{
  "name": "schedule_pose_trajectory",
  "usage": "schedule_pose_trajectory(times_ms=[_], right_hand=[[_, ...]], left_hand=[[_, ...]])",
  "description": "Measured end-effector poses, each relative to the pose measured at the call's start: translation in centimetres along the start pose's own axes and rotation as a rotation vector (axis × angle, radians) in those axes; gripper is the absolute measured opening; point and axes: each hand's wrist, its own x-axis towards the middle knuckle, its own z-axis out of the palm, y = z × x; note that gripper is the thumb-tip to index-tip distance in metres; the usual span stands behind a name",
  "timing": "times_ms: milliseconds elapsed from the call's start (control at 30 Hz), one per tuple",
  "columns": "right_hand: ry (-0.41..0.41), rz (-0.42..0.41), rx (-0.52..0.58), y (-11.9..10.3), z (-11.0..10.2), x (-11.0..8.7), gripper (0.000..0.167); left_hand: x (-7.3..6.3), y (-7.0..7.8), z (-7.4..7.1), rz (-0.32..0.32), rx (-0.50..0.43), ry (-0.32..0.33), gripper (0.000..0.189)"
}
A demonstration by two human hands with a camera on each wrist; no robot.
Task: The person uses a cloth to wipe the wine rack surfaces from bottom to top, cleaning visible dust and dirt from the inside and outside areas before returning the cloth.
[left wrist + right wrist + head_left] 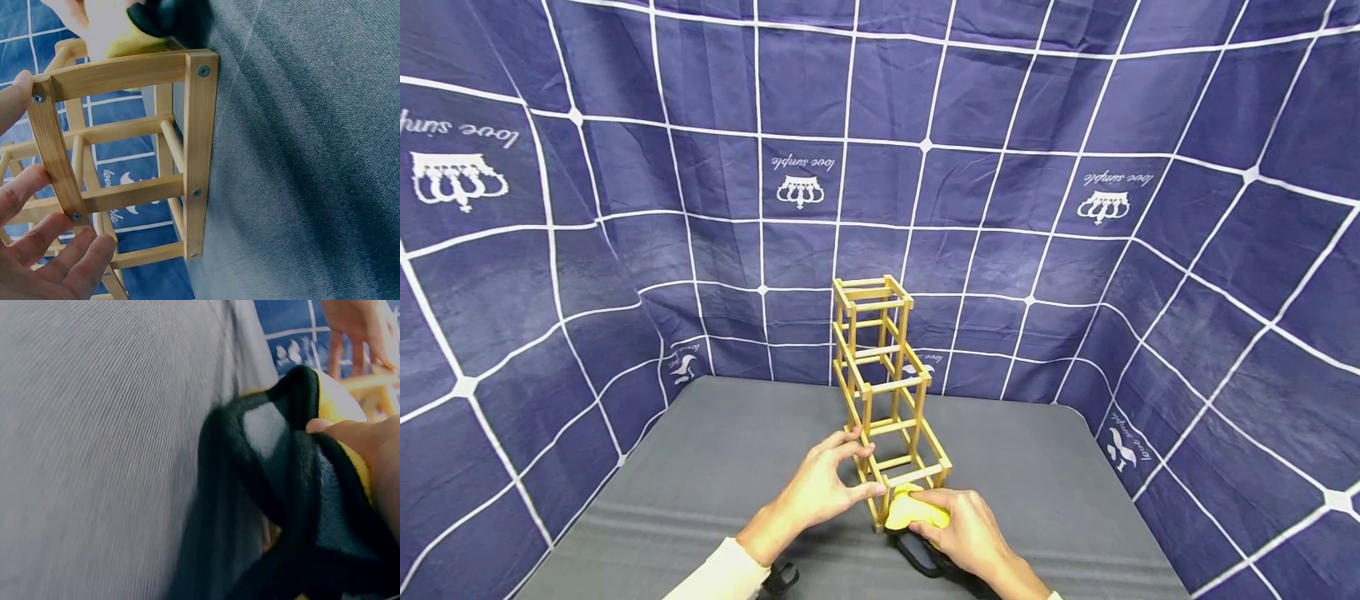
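Note:
A stepped wooden rack [898, 385] of slim bars and posts stands on the grey surface, its lowest tier nearest me. My left hand [820, 483] is at the left side of that tier. Its thumb and fingertips touch the top side rail [56, 150], spread along it rather than wrapped round it. At the near right corner, my right hand [966, 529] grips a bunched cloth [904, 510], yellow on one face and grey with dark edging on the other [269, 434]. The cloth lies against the rack's front end and partly hides it.
The grey-covered surface [737, 442] spreads around the rack. A blue curtain with white grid lines [985, 208] hangs behind and on both sides. Near the left wrist lies a small black object [782, 577], only partly in view.

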Motion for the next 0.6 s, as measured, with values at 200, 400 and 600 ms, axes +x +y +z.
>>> schedule_pose_trajectory(times_ms=[200, 400, 600], right_hand=[[0.239, -0.128, -0.158, 1.5, -3.7, -2.0, 0.056], [0.285, 0.03, -0.144, 3.6, -7.2, -1.8, 0.052], [0.165, 0.157, 0.056, 4.9, -5.8, -0.4, 0.043]], left_hand=[[0.2, 0.1, -0.1, -0.006, -0.02, -0.018, 0.066], [0.4, 0.1, -0.2, -0.001, -0.017, -0.023, 0.066], [0.2, 0.1, -0.1, 0.012, -0.019, -0.015, 0.062]])
